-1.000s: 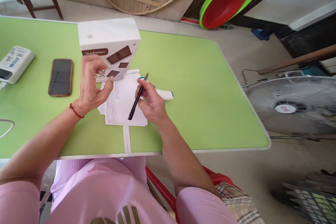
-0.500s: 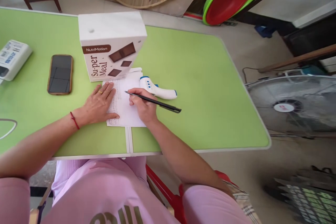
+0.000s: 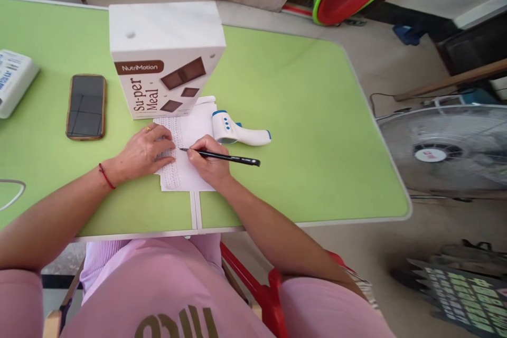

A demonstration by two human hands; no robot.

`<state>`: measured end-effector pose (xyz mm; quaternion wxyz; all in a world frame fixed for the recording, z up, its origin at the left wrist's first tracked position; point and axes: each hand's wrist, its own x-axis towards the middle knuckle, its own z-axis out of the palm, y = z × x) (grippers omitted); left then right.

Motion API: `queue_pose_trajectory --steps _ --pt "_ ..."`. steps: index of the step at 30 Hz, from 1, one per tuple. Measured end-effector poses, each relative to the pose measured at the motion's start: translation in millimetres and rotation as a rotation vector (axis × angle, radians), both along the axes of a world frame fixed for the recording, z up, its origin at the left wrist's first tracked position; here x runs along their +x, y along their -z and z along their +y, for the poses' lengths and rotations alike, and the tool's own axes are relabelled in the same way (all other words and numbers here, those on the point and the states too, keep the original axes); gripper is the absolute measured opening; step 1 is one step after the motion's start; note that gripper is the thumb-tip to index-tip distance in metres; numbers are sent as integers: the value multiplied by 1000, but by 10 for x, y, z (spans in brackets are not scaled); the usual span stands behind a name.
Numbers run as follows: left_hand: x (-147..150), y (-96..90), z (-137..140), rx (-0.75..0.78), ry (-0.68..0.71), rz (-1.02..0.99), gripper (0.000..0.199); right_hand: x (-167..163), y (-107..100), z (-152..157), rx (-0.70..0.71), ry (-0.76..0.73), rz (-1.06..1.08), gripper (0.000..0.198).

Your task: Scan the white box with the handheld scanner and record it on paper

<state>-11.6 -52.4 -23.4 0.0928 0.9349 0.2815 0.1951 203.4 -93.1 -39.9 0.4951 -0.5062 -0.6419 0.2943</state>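
Note:
A white sheet of paper [image 3: 196,171] lies on the green table, its left part covered in small rows of marks. My right hand [image 3: 210,161] grips a black pen [image 3: 237,159], and the pen's tip is at the edge of the marked rows. On the paper's left side rests my left hand [image 3: 148,152], fingers apart and slightly bent, holding nothing. A white box [image 3: 170,76] labelled "NutriMotion Su-per Meal" stands upright just beyond the paper. Beside my right hand, a white and blue infrared thermometer [image 3: 241,132] lies at the paper's right edge.
On the left of the green table [image 3: 317,158] lie a phone [image 3: 86,108] and a white device [image 3: 16,84]. A cable [image 3: 19,195] curves at the far left. Past the table's right edge stands a fan [image 3: 443,153].
The pen tip has moved left and a little down to the marked rows, and the pen lies flatter. My left hand's fingers have bent from lying flat. The view has shifted slightly.

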Motion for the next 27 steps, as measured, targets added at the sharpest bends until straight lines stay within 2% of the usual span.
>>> queue_pose_trajectory --steps 3,13,23,27 --pt "-10 4 7 48 83 -5 17 1 9 -1 -11 0 -21 15" --pt "21 -34 -29 64 68 85 14 9 -3 -17 -40 -28 -87 15" --pt "31 -46 -36 107 75 91 13 1 -21 -15 -54 -18 -90 14" --pt "40 -54 -41 101 74 94 13 16 -13 -7 -18 -18 -91 14"
